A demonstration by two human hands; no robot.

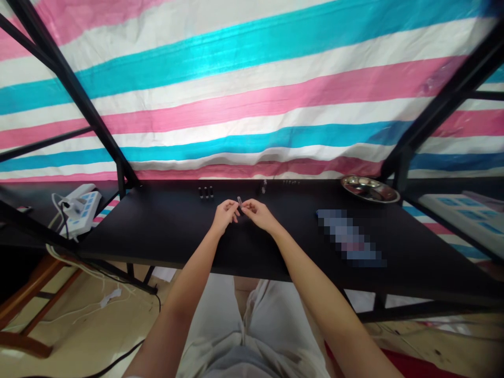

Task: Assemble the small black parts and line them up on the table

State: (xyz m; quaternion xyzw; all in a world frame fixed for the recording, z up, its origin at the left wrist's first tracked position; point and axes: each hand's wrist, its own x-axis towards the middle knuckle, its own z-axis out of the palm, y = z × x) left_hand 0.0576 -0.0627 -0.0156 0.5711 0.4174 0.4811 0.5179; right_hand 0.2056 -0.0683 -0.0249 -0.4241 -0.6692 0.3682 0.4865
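Note:
A small slim tube (239, 200), clear at the top and dark lower down, stands upright between my fingertips over the black table (165, 226). My right hand (255, 211) pinches it from the right, thumb and forefinger together. From the other side my left hand (226, 214) has its thumb and fingers closed at the tube; how much of it they grip is partly hidden. Three short dark cylinders with pale ends (206, 192) are lined up beyond my left hand. Past my right hand is a small cluster of clear pieces (264, 186).
Tiny pale pieces (291, 182) lie along the table's back edge. A shiny metal plate (370, 190) sits at the back right, with a blurred-out blue item (350, 239) nearer. A power strip (83, 212) with plugs is at left. A striped sheet (252, 105) hangs behind.

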